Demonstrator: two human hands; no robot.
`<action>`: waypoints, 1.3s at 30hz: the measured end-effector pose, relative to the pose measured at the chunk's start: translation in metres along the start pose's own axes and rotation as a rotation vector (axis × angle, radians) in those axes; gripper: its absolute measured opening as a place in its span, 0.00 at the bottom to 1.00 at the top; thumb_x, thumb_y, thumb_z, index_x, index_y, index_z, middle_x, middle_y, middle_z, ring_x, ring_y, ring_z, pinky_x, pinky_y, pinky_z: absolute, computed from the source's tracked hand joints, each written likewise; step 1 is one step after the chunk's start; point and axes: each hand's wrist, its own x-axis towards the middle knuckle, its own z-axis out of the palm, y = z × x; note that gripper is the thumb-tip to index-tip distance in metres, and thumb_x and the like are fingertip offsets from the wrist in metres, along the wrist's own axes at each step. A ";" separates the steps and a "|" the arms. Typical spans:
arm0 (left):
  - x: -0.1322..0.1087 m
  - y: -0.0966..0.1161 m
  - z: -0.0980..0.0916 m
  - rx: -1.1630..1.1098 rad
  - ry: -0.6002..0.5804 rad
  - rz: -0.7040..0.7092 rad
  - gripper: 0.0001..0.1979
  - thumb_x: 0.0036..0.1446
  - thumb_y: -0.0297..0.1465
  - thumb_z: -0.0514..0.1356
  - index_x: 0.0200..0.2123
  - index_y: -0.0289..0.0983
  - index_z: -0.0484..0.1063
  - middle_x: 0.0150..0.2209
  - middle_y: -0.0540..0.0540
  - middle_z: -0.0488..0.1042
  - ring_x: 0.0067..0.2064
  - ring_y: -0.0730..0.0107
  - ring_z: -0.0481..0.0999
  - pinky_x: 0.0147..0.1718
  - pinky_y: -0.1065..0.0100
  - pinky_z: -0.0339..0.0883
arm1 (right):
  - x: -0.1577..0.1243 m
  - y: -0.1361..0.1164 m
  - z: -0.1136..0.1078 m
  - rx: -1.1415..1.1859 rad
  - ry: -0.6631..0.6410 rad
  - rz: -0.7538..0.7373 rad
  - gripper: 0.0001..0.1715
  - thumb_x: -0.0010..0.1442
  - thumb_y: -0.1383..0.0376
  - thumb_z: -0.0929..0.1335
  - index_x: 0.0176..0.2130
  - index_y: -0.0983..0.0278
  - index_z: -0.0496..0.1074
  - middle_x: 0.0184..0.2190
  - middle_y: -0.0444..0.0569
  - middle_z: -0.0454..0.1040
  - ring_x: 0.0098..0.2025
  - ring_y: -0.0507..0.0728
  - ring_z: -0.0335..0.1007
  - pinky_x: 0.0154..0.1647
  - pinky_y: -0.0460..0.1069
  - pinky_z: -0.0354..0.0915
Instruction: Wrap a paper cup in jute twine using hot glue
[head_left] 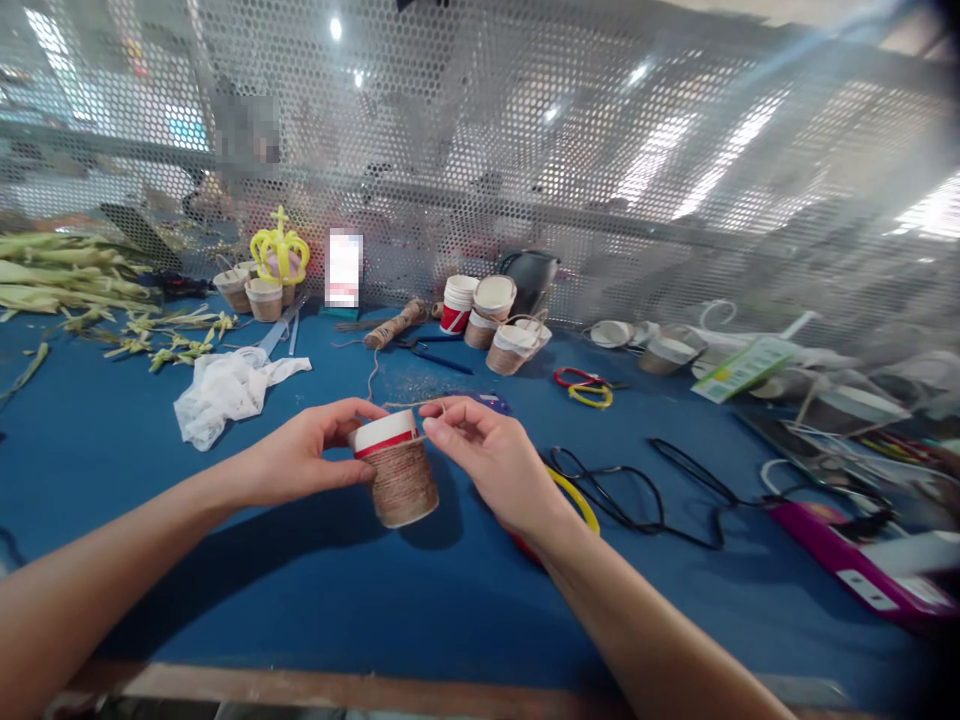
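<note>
My left hand (319, 455) grips a paper cup (385, 432) by its white and red rim end, fingers behind and thumb in front. Brown twine (405, 480) is wound in close rows round most of the cup, which is tilted a little above the table. At the cup's right side, my right hand (480, 440) pinches the free length of twine between thumb and fingers. From there the twine runs behind the cup and back towards a twine-wound spool (397, 322). Part of the left fingers is hidden by the cup.
On the blue table (300, 590), several twine-wrapped cups (512, 345) stand at the back. A crumpled white cloth (225, 390) lies left, red and yellow scissors (585, 385) right. A black cable (622, 490) leads to a purple power strip (855, 560). A perforated metal screen (450, 150) rises behind.
</note>
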 end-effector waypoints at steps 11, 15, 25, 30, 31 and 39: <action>-0.003 0.003 0.000 0.054 0.015 0.011 0.13 0.50 0.29 0.60 0.41 0.34 0.66 0.40 0.46 0.72 0.42 0.68 0.71 0.45 0.65 0.64 | 0.000 0.009 0.003 0.043 -0.002 0.012 0.12 0.51 0.58 0.67 0.25 0.64 0.63 0.37 0.48 0.71 0.38 0.53 0.67 0.40 0.50 0.63; -0.002 0.003 0.001 0.040 0.020 0.027 0.12 0.50 0.29 0.60 0.40 0.34 0.66 0.39 0.46 0.72 0.42 0.68 0.71 0.44 0.66 0.63 | -0.001 0.010 0.006 0.031 -0.001 0.014 0.13 0.52 0.57 0.66 0.27 0.63 0.63 0.38 0.50 0.71 0.38 0.53 0.67 0.37 0.49 0.64; -0.005 0.007 0.003 0.095 0.026 0.008 0.10 0.48 0.29 0.60 0.35 0.34 0.65 0.34 0.49 0.70 0.37 0.70 0.70 0.39 0.69 0.65 | -0.010 0.005 0.016 -0.044 -0.022 0.061 0.12 0.58 0.57 0.60 0.29 0.62 0.58 0.23 0.40 0.62 0.25 0.49 0.58 0.25 0.44 0.58; -0.004 0.005 0.007 0.171 -0.087 -0.140 0.10 0.48 0.32 0.59 0.34 0.32 0.71 0.31 0.49 0.74 0.32 0.69 0.71 0.34 0.69 0.65 | -0.001 0.003 0.013 -0.238 -0.159 0.014 0.12 0.59 0.57 0.61 0.30 0.62 0.60 0.25 0.43 0.69 0.26 0.50 0.65 0.25 0.45 0.61; -0.004 0.004 0.007 0.167 -0.103 -0.148 0.11 0.49 0.32 0.59 0.35 0.32 0.72 0.32 0.48 0.75 0.33 0.68 0.72 0.34 0.69 0.66 | 0.007 0.003 0.005 -0.329 -0.174 0.024 0.12 0.59 0.57 0.61 0.31 0.63 0.62 0.26 0.44 0.71 0.27 0.51 0.67 0.26 0.45 0.62; -0.004 0.001 0.006 0.163 -0.060 -0.160 0.13 0.50 0.33 0.59 0.38 0.33 0.73 0.36 0.47 0.77 0.39 0.63 0.75 0.40 0.68 0.67 | 0.088 0.042 -0.129 -1.016 0.329 0.451 0.17 0.60 0.61 0.63 0.47 0.67 0.66 0.46 0.53 0.68 0.44 0.57 0.67 0.43 0.56 0.65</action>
